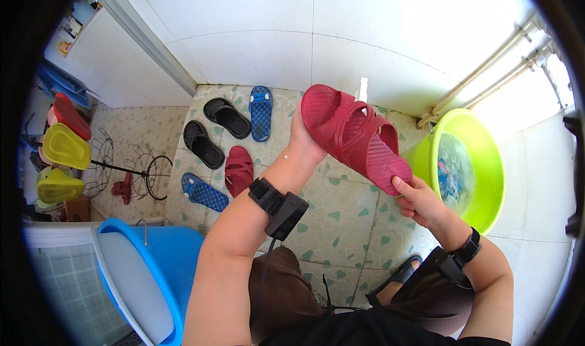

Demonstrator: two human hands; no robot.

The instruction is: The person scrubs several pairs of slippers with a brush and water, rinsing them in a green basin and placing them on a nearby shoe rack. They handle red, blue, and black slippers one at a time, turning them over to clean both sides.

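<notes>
A dark red plastic slipper (354, 135) with crossed straps is held up in both hands, tilted from upper left to lower right. My left hand (307, 138) supports the upper-left end from behind, and its fingers are hidden by the slipper. At the lower-right end, my right hand (417, 200) pinches the sole, thumb on top. A matching red slipper (239, 170) stands on the tiled floor (329, 222), left of my left forearm. Beside my right hand is a lime-green bucket (491, 186) containing foamy water and something blue.
Two black slippers (204, 145) and two blue slippers (261, 115) lie on the floor at left. A blue bucket (176, 250) with a pale interior stands lower left. Behind are a wire rack (146, 174) and yellow plastic scoops (67, 146). Pipes (484, 71) run along the right wall.
</notes>
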